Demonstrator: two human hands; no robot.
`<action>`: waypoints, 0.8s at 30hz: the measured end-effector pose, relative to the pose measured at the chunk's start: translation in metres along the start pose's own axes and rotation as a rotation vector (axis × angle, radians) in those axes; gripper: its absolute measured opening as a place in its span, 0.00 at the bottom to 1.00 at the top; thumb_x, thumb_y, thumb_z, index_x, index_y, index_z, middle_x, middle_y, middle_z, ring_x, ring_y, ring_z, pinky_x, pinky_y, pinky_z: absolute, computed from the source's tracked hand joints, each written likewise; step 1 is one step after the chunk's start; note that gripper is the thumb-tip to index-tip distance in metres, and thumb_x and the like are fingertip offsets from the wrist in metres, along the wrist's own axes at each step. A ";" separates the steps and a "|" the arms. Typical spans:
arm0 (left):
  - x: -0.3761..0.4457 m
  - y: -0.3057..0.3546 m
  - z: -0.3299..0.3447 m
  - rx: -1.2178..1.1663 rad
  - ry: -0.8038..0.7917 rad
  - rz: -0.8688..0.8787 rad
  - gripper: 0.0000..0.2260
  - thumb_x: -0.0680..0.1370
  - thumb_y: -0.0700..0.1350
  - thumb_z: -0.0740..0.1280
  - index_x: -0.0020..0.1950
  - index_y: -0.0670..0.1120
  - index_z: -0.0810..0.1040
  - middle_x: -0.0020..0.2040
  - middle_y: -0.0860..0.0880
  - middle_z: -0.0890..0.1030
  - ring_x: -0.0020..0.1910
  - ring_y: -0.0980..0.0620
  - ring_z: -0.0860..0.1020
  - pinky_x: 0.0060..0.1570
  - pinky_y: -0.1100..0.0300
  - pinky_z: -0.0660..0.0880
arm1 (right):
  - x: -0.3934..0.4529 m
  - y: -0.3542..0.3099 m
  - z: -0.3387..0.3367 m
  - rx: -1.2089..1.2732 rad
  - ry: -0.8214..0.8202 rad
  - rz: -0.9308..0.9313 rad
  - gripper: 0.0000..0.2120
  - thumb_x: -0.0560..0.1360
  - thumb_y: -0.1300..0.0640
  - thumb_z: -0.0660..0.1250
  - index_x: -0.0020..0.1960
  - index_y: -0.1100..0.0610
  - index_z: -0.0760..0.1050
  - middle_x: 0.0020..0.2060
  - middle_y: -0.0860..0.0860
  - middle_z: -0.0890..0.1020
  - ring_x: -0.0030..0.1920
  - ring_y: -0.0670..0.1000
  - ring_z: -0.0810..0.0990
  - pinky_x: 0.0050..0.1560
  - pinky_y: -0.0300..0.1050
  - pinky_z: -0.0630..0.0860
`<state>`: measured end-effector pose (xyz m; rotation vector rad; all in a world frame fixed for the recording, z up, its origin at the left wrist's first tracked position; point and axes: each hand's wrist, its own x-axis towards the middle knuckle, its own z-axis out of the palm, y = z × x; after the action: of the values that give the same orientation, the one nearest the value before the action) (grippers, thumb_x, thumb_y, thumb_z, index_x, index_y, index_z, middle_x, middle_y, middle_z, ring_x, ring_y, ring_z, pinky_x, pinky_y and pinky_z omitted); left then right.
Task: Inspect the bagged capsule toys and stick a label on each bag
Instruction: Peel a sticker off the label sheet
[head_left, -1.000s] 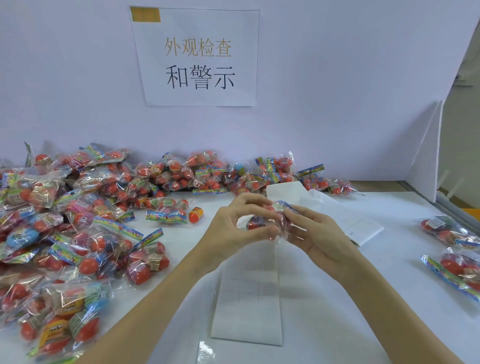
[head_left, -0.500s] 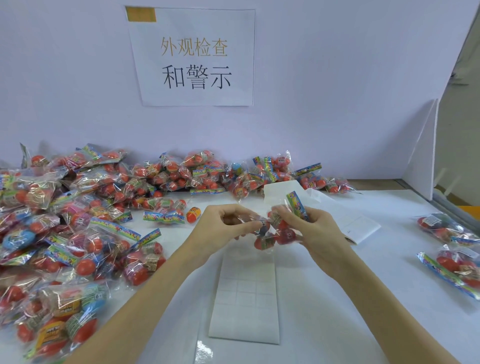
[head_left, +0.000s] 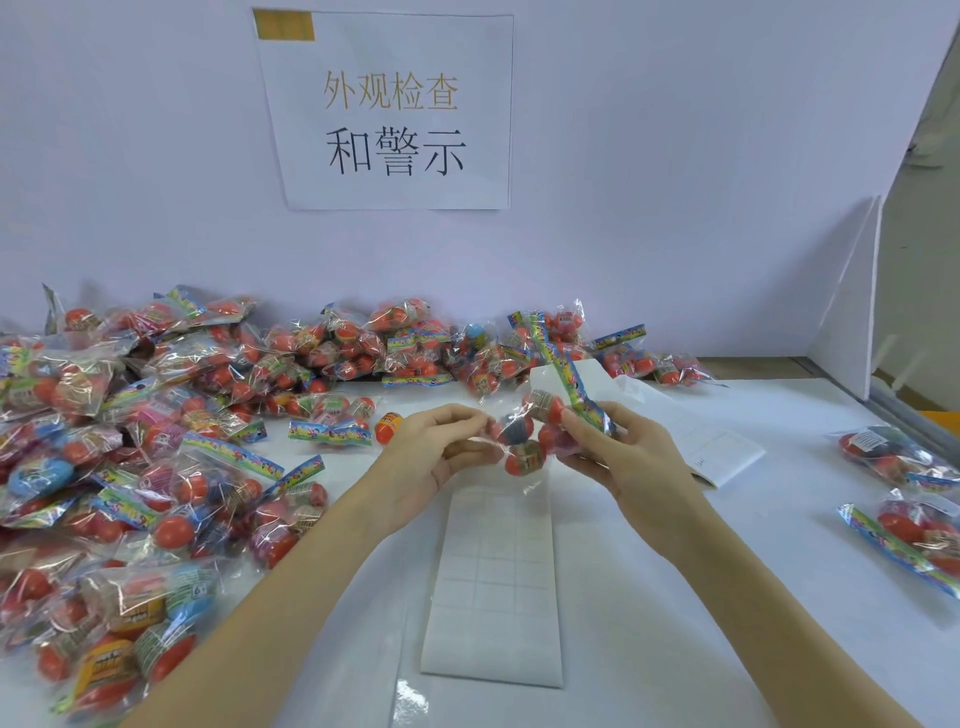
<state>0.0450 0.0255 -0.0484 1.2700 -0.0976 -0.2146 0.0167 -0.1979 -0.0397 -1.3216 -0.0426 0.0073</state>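
Bag pile (head_left: 171, 441) left — label sheet (head_left: 496, 587) centre

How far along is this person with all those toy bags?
Two bags lie apart on the right, which may be the finished ones, though I can't confirm labels. The left hand and right hand hold one bag above the label sheet. A big pile on the left looks still to do.

There is one view only, from a camera on the person's head. It looks forward and down over the white table (head_left: 675, 597), close to its near edge. The back wall (head_left: 649, 156) with the paper sign (head_left: 395, 111) fills the top. The table's left side and right edge (head_left: 904, 415) are both in view. The wide lens bends lines at the borders.
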 end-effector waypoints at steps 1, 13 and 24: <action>-0.001 0.001 0.001 0.049 -0.026 -0.001 0.10 0.79 0.43 0.71 0.55 0.37 0.81 0.47 0.43 0.84 0.40 0.47 0.83 0.42 0.59 0.81 | 0.000 0.000 0.000 -0.014 -0.007 0.006 0.11 0.79 0.57 0.73 0.59 0.61 0.82 0.46 0.56 0.87 0.45 0.52 0.86 0.48 0.39 0.82; -0.003 -0.003 0.014 0.296 0.042 0.168 0.06 0.80 0.42 0.73 0.44 0.41 0.84 0.39 0.45 0.84 0.31 0.48 0.81 0.33 0.59 0.78 | -0.003 0.004 0.011 -0.163 0.011 -0.055 0.15 0.84 0.50 0.63 0.54 0.55 0.88 0.47 0.55 0.89 0.44 0.49 0.86 0.43 0.37 0.80; -0.003 0.006 0.004 0.399 0.120 0.083 0.17 0.79 0.62 0.69 0.44 0.49 0.85 0.39 0.50 0.80 0.29 0.51 0.77 0.26 0.62 0.69 | -0.006 0.002 0.007 -0.305 -0.192 0.056 0.16 0.76 0.50 0.75 0.58 0.58 0.82 0.43 0.57 0.86 0.41 0.52 0.82 0.43 0.41 0.79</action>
<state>0.0423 0.0242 -0.0417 1.6695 -0.0922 -0.0463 0.0107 -0.1906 -0.0402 -1.6231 -0.1755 0.1818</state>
